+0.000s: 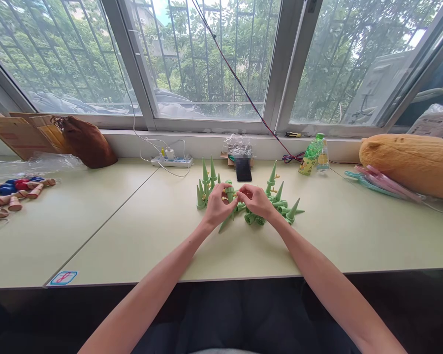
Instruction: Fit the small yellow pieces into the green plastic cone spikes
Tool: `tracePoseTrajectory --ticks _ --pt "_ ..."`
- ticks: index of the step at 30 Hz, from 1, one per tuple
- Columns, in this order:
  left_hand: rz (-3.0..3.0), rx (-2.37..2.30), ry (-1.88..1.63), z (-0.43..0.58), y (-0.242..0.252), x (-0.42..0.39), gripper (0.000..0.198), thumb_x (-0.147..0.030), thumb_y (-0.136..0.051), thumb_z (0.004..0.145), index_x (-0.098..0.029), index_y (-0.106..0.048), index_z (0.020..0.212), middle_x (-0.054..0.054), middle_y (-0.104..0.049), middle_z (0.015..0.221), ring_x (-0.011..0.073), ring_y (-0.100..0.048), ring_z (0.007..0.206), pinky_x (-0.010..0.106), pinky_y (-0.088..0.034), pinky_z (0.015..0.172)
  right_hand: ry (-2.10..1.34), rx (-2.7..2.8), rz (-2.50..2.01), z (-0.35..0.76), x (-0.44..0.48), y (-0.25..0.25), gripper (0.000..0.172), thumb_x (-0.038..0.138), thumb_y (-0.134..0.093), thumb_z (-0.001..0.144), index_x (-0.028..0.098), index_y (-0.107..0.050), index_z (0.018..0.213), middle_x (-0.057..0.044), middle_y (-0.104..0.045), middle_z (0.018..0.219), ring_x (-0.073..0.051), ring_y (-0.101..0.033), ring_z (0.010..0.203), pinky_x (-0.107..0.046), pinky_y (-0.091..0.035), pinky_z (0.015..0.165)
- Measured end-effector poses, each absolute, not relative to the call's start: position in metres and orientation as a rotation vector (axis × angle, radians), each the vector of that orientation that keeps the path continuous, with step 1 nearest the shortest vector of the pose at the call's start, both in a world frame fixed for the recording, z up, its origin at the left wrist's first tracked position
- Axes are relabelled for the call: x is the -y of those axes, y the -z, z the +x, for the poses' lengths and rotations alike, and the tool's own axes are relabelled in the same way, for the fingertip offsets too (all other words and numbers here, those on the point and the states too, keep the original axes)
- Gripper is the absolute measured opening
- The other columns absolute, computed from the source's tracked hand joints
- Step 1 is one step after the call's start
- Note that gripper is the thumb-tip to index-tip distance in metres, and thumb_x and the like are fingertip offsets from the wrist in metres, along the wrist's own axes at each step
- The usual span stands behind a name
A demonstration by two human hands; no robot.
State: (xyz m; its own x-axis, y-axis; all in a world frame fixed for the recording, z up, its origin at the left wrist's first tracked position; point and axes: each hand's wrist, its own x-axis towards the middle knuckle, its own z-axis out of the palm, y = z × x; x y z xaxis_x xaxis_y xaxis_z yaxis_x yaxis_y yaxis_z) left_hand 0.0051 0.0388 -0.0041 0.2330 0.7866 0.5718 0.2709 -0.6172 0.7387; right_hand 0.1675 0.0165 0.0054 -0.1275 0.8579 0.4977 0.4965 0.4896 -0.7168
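Both my hands meet over a pile of green plastic cone spikes (pixel 280 206) in the middle of the pale green table (pixel 140 236). My left hand (pixel 217 205) is closed around one green spike (pixel 226 220) that points down toward me. My right hand (pixel 256 199) pinches a small yellowish part at that spike's top end, fingertips touching those of the left hand. Several spikes stand upright (pixel 205 184) just behind my left hand, and others lie on their sides by my right wrist.
A black phone (pixel 243 169) lies behind the pile, with a crinkled plastic bag (pixel 237 145), a power strip (pixel 172 160) and a green bottle (pixel 312 155) along the window sill. Wooden toys (pixel 16 191) at far left, a brown pouch (pixel 86 142), an orange plush (pixel 409 164) at right.
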Motion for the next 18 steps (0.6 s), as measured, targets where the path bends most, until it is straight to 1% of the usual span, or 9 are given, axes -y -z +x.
tracePoseTrajectory --ticks 2,5,8,11,14,16,18 --pt "2.020 -0.965 -1.367 0.0054 0.0039 -0.0383 0.033 -0.033 -0.069 0.075 -0.017 -0.056 0.101 0.007 -0.056 0.101 0.0115 -0.058 0.072 0.022 -0.053 0.055 -0.452 1.786 -1.175 0.1671 -0.0167 -0.0055 0.030 0.040 -0.050 0.089 0.018 -0.059 0.072 0.000 -0.058 0.063 -0.012 -0.046 0.056 -0.025 -0.035 0.056" --pt "2.035 -0.950 -1.356 0.0055 0.0036 -0.0375 0.033 -0.031 -0.069 0.074 -0.017 -0.056 0.100 0.007 -0.055 0.101 0.0111 -0.056 0.071 0.022 -0.053 0.054 -0.403 1.798 -1.222 0.1669 -0.0178 -0.0052 0.043 0.045 -0.046 0.091 0.018 -0.049 0.058 0.002 -0.047 0.052 -0.011 -0.039 0.052 -0.025 -0.030 0.053" --pt "2.053 -0.925 -1.351 0.0051 0.0037 -0.0371 0.033 -0.030 -0.070 0.074 -0.018 -0.056 0.102 0.007 -0.054 0.102 0.0112 -0.057 0.072 0.022 -0.053 0.055 -0.380 1.814 -1.221 0.1673 -0.0198 -0.0036 0.053 0.051 -0.041 0.093 0.019 -0.041 0.052 0.003 -0.041 0.049 -0.010 -0.036 0.051 -0.026 -0.029 0.053" --pt "2.069 -0.932 -1.341 0.0048 0.0035 -0.0368 0.033 -0.030 -0.069 0.075 -0.018 -0.056 0.103 0.007 -0.054 0.103 0.0110 -0.056 0.073 0.022 -0.054 0.057 -0.399 1.815 -1.218 0.1677 -0.0211 -0.0025 0.057 0.055 -0.038 0.094 0.018 -0.043 0.051 0.002 -0.042 0.048 -0.010 -0.038 0.051 -0.026 -0.030 0.055" --pt "2.074 -0.957 -1.333 0.0050 0.0028 -0.0363 0.033 -0.029 -0.069 0.075 -0.017 -0.056 0.103 0.007 -0.055 0.102 0.0104 -0.055 0.072 0.022 -0.054 0.057 -0.408 1.803 -1.236 0.1674 -0.0200 -0.0035 0.059 0.056 -0.036 0.094 0.018 -0.042 0.050 0.001 -0.044 0.048 -0.011 -0.040 0.051 -0.025 -0.031 0.055" --pt "2.065 -0.978 -1.343 0.0051 0.0023 -0.0361 0.033 -0.030 -0.069 0.075 -0.017 -0.056 0.102 0.007 -0.055 0.102 0.0102 -0.055 0.071 0.022 -0.054 0.056 -0.413 1.794 -1.240 0.1672 -0.0185 -0.0046 0.055 0.055 -0.039 0.094 0.018 -0.047 0.054 0.001 -0.048 0.050 -0.011 -0.042 0.052 -0.025 -0.033 0.056" --pt "2.045 -0.994 -1.360 0.0053 0.0020 -0.0361 0.032 -0.030 -0.069 0.075 -0.017 -0.056 0.101 0.006 -0.055 0.100 0.0104 -0.055 0.071 0.021 -0.053 0.055 -0.426 1.781 -1.222 0.1674 -0.0172 -0.0052 0.044 0.053 -0.047 0.091 0.018 -0.054 0.065 0.001 -0.055 0.056 -0.011 -0.045 0.055 -0.025 -0.035 0.056"
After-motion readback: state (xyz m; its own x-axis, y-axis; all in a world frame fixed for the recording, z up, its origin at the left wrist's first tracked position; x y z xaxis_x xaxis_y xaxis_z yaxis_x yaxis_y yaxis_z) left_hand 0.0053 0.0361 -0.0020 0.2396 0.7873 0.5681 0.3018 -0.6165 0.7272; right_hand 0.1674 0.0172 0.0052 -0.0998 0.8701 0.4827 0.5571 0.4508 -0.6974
